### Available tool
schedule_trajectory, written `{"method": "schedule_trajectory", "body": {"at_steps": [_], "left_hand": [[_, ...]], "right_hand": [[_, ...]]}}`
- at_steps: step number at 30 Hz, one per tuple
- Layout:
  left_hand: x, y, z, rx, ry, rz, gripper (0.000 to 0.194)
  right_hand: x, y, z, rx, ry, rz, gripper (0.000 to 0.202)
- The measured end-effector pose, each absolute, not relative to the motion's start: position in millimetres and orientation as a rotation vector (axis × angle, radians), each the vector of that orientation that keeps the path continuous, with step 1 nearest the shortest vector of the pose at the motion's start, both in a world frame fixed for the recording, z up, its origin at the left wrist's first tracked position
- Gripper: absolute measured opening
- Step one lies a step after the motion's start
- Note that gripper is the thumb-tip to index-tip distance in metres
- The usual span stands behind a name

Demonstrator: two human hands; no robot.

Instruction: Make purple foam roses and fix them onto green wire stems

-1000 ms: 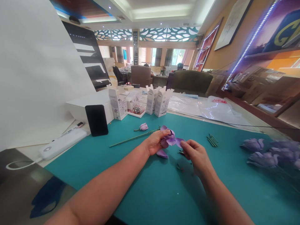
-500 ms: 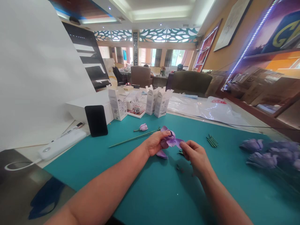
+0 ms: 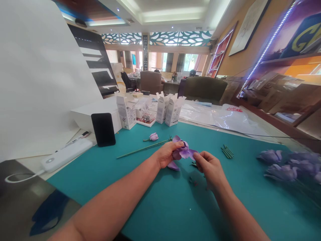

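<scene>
Above the teal mat, my left hand is closed on a purple artificial flower, its thumb across the flower's middle. My right hand pinches the outer end of a petal on the flower's right side. Whether that petal is joined to the flower I cannot tell. A loose purple petal lies just below my left hand. Behind it rests a long green stem, with a small lilac bud farther back. Small green pieces lie near my right hand, partly hidden.
Short green sticks lie right of my hands, and several purple flowers at the far right. White boxes, a tray and a black upright panel stand at the back. A white power strip lies left.
</scene>
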State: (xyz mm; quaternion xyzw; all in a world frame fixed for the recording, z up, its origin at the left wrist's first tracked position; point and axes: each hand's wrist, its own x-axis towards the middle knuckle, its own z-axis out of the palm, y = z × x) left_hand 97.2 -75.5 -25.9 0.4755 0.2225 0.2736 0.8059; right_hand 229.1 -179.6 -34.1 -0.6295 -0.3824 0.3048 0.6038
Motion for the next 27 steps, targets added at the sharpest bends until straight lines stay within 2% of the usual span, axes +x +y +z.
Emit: {"method": "schedule_trajectory", "body": {"at_steps": [27], "left_hand": [[96.3,-77.0,-24.0,1.117,0.439,0.548,0.032]], "right_hand": [[229.9,-177.0,-39.3,-1.48,-0.894,0.687,0.041]]}}
